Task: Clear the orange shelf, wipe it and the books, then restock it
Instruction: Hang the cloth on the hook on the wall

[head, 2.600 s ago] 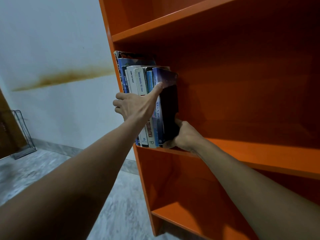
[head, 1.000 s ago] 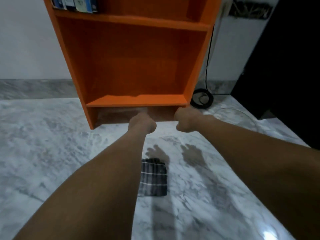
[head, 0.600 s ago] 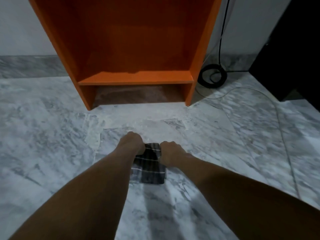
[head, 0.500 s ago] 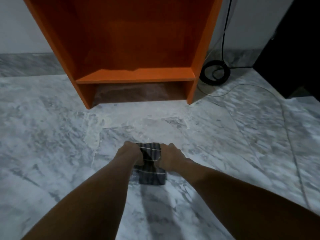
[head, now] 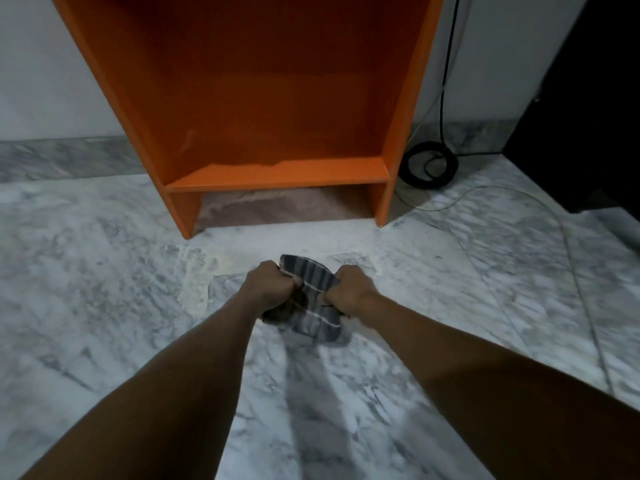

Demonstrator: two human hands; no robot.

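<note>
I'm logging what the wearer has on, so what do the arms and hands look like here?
The left forearm and right forearm are bare, with no sleeve in view. The left hand and right hand are ungloved, with no watch, bracelet or ring visible.

Both hands are down low; the left hand (head: 269, 284) and right hand (head: 348, 288) each grip an end of the dark striped cloth (head: 313, 299) above the marble floor (head: 104, 289); the orange shelf (head: 277, 174) stands just beyond; a coiled black cable (head: 429, 164) lies beside it.

Cloth (head: 313, 278) now crumpled between left hand (head: 272, 285) and right hand (head: 349, 289)
</note>
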